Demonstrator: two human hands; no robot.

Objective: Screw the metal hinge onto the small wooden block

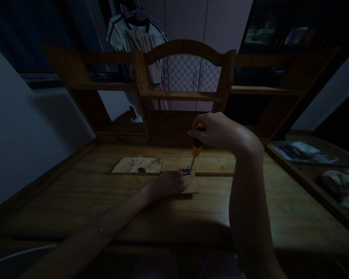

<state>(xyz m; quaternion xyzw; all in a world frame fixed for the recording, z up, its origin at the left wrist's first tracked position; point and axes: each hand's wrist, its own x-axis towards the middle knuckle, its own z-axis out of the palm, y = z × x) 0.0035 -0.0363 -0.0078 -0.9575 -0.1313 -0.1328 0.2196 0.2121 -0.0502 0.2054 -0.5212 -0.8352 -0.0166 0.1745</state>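
Right hand (pixel 218 131) grips screwdriver (pixel 196 149) upright above left hand (pixel 168 183).

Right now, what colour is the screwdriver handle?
Orange and black, seen in the head view: screwdriver handle.

The left hand (pixel 169 183) lies flat, palm down, at the frame's centre, its forearm stretching from the lower left. The right hand (pixel 218 131) is raised above it, fingers (pixel 198 131) curled closed, wrist bent, forearm rising from the lower right.

Matt, grainy wooden bench (pixel 75 201), small bare wood block (pixel 192 185), shiny metal fitting (pixel 185 171), glossy orange-and-black plastic screwdriver (pixel 196 146) handle with dull metal shaft, varnished wooden shelf (pixel 180 95), hanging cloth garments (pixel 139 38)
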